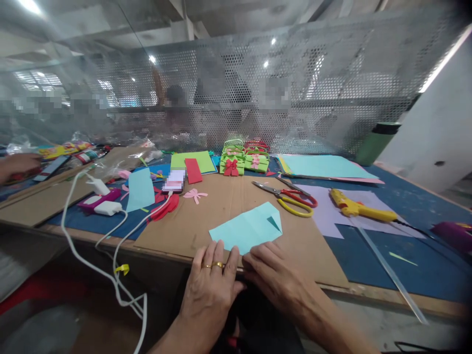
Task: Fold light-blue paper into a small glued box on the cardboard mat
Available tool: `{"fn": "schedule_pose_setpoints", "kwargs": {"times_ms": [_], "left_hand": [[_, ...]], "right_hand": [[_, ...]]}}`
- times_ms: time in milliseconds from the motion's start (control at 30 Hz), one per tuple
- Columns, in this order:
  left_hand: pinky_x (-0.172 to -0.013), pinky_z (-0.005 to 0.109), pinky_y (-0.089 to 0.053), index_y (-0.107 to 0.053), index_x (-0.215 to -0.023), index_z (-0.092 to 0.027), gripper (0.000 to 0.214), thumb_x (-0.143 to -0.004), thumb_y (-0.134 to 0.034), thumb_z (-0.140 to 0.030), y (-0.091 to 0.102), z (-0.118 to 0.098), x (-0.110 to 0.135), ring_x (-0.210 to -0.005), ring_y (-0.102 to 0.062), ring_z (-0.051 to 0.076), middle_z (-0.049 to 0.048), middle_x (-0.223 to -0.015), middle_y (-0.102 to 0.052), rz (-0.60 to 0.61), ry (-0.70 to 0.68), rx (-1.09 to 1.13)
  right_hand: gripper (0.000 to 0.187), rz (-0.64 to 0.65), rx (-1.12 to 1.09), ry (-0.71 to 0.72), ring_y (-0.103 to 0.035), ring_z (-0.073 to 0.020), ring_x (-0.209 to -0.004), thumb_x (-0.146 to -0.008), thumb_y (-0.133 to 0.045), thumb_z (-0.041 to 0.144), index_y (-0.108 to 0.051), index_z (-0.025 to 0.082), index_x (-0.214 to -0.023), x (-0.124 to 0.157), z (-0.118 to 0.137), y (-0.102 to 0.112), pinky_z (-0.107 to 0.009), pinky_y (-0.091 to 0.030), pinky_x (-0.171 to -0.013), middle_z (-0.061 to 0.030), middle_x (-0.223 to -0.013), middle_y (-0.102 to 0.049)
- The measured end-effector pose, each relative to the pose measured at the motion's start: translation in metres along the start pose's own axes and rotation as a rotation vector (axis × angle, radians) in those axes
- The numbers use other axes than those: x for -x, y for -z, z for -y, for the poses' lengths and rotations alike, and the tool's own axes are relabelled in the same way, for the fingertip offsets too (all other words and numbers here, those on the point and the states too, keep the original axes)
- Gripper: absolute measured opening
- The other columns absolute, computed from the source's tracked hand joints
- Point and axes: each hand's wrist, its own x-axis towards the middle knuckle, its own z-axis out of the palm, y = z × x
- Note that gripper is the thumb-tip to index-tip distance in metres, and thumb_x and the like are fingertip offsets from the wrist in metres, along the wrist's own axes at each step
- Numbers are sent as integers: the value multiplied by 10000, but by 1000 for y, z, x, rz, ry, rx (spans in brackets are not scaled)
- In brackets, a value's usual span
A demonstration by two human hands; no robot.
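A light-blue foam or paper sheet (247, 227) lies on a brown cardboard sheet (169, 231) at the table's front edge. One corner at its right end is folded, showing a small dark triangle. My left hand (214, 280), with gold rings, rests its stretched, slightly spread fingers on the sheet's near edge; the thumb hangs below. Beside it, my right hand (276, 275) presses its bent, closed fingers on the same edge. Just beyond lie scissors (291, 195) with red and yellow handles.
A yellow glue gun (361, 209) with a clear glue stick lies on lilac sheets (320, 211). Small green baskets (232, 160) with bows stand behind. Left are a phone (174, 181), white cables (66, 223), and another person's hand (20, 164). A green bottle (376, 145) stands right.
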Motion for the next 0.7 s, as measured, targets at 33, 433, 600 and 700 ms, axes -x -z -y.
{"fn": "schedule_pose_setpoints", "kwargs": {"times_ms": [33,433,600,700], "left_hand": [[-1050,480,-341,-616,-1312,-198,548,-858,-661,-502,0,0,0,-1209,-570,316,168,-1286,-639,-1,-1,1],[-1036,479,-346,-631,-1294,-179,492,-891,-631,-461,-3,0,-1,-1183,-580,321,186,-1271,-642,-45,-11,-3],[-1028,486,-337,-649,-1257,-137,500,-886,-632,-471,0,-1,0,-1171,-571,329,200,-1247,-644,-60,-6,28],[-985,505,-355,-667,-1215,-130,536,-911,-539,-553,6,2,-5,-1132,-569,332,199,-1190,-653,-87,0,86]], "right_hand": [[189,-2,-11,-11,-506,-163,-761,-1000,-492,243,-640,165,-911,2,0,0,-306,-433,-667,-40,-838,-593],[119,6,59,-16,-522,-199,-819,-964,-539,238,-626,162,-990,-2,8,2,-346,-443,-718,-63,-894,-610],[148,-27,54,-59,-492,-196,-809,-979,-510,217,-603,173,-872,-4,7,-8,-353,-390,-739,-55,-862,-591],[155,-41,13,-53,-487,-200,-819,-988,-496,223,-597,172,-882,-2,6,-10,-365,-372,-759,-55,-874,-594]]}}
